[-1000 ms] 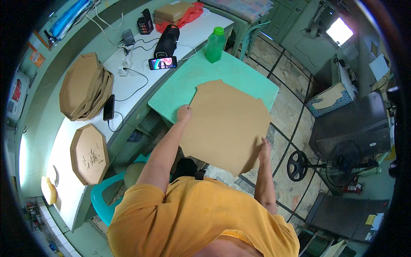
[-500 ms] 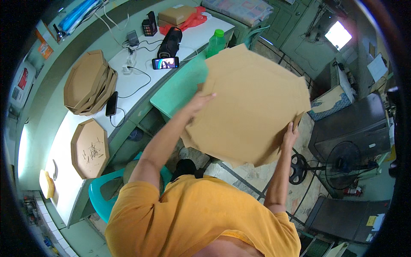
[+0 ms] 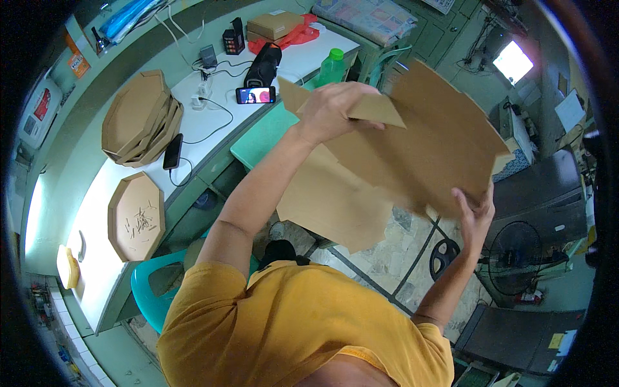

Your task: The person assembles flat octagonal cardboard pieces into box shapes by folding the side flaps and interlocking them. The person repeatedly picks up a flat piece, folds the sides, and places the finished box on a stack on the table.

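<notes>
A brown cardboard sheet point(image 3: 425, 145) with angled corners is raised in front of me, tilted and a little blurred. My left hand point(image 3: 335, 113) grips its upper left edge, where a flap stands bent up beside the fingers. At the lower right edge, my right hand point(image 3: 476, 216) holds on with the thumb against the near face and the fingers mostly hidden. Below the raised sheet lies another flat cardboard sheet point(image 3: 329, 200), resting over a light green table point(image 3: 261, 138).
On the white counter point(image 3: 97, 232) are stacked octagonal cardboard trays point(image 3: 132, 116), one tray point(image 3: 117, 216) holding small thin pieces, a charging phone point(image 3: 173, 151), and another phone point(image 3: 256, 95) propped up. A green bottle point(image 3: 332, 68) stands beyond. To the right is a fan point(image 3: 514, 258); a teal chair point(image 3: 151, 284) sits left.
The top sheet has lifted off the one below and tilted up to the right. My left hand has moved up and right with its edge; my right hand has shifted right.
</notes>
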### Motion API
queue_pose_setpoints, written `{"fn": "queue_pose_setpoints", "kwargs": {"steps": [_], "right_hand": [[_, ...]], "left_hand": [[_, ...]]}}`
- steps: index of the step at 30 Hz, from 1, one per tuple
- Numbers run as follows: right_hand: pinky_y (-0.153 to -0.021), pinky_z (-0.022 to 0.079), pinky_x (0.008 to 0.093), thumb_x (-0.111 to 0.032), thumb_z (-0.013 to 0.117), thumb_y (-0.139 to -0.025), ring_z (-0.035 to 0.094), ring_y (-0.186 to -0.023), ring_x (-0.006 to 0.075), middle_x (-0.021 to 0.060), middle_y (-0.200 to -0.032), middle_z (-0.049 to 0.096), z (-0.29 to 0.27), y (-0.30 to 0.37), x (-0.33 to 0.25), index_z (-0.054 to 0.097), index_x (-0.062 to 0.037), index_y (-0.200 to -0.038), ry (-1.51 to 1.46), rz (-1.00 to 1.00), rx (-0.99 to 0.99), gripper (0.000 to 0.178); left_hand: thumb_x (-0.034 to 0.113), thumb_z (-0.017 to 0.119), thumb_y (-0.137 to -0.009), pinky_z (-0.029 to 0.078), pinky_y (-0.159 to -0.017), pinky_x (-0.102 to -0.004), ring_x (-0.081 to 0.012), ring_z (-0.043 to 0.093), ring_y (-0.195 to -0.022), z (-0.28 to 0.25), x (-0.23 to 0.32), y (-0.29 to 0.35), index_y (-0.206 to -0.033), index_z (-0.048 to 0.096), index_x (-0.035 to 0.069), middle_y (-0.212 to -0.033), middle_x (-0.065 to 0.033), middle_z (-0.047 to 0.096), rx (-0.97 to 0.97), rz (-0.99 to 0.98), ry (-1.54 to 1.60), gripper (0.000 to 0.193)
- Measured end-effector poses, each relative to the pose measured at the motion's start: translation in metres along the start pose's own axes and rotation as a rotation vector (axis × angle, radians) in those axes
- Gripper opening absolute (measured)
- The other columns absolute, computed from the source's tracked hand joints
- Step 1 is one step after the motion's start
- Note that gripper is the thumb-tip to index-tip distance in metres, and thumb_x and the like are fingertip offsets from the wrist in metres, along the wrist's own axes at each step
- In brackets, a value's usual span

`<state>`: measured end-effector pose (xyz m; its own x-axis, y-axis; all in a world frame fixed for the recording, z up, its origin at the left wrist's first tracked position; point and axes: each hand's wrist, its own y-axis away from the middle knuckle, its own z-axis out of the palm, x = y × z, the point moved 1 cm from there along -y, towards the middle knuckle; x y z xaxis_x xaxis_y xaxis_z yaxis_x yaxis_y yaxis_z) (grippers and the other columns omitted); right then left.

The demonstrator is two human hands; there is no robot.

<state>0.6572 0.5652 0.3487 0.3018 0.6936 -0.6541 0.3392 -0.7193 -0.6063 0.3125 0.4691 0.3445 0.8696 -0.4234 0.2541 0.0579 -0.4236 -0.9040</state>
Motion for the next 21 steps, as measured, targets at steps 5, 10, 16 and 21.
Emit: {"fn": "queue_pose_setpoints", "kwargs": {"steps": [5,10,16,21], "right_hand": [[-0.082,0.044,0.0253,-0.01,0.071,-0.081,0.057,-0.091,0.0093,0.0015,-0.097,0.065,-0.016,0.008,0.044,0.064,0.0025,-0.107,-0.397,0.358,-0.255,0.03],[-0.089,0.046,0.0308,-0.009,0.065,-0.084,0.06,-0.103,0.0168,0.0074,-0.115,0.063,-0.037,0.024,0.094,0.056,0.0007,-0.122,-0.749,0.442,-0.067,0.04],[-0.094,0.041,0.034,-0.014,0.059,-0.091,0.056,-0.107,0.0265,0.0164,-0.117,0.06,0.022,0.035,0.097,0.047,0.0054,-0.129,0.039,0.257,0.046,0.045],[-0.106,0.032,0.0437,-0.035,0.066,-0.085,0.039,-0.127,0.0431,0.0293,-0.137,0.04,0.078,0.046,0.106,0.028,0.0057,-0.141,0.448,0.21,0.036,0.079]], "left_hand": [[0.05,0.078,-0.067,0.034,-0.101,-0.0403,-0.0282,0.047,-0.12,-0.009,-0.015,0.024,-0.133,0.043,0.011,-0.126,-0.0157,0.05,0.024,-0.113,-0.321,0.085],[0.029,0.074,-0.077,0.025,-0.112,-0.0434,-0.0279,0.033,-0.136,-0.012,-0.061,0.11,-0.145,0.022,0.0,-0.148,-0.0173,0.031,-0.098,-1.09,0.707,0.09],[0.025,0.07,-0.082,0.049,-0.091,-0.0357,-0.0239,0.058,-0.109,0.031,-0.03,0.143,-0.13,0.044,-0.001,-0.12,-0.0172,0.058,-0.086,-1.33,1.046,0.06],[0.02,0.075,-0.079,0.054,-0.079,-0.034,-0.0213,0.064,-0.091,0.076,-0.011,0.186,-0.119,0.05,-0.002,-0.106,-0.0137,0.063,0.084,-1.283,0.591,0.052]]}}
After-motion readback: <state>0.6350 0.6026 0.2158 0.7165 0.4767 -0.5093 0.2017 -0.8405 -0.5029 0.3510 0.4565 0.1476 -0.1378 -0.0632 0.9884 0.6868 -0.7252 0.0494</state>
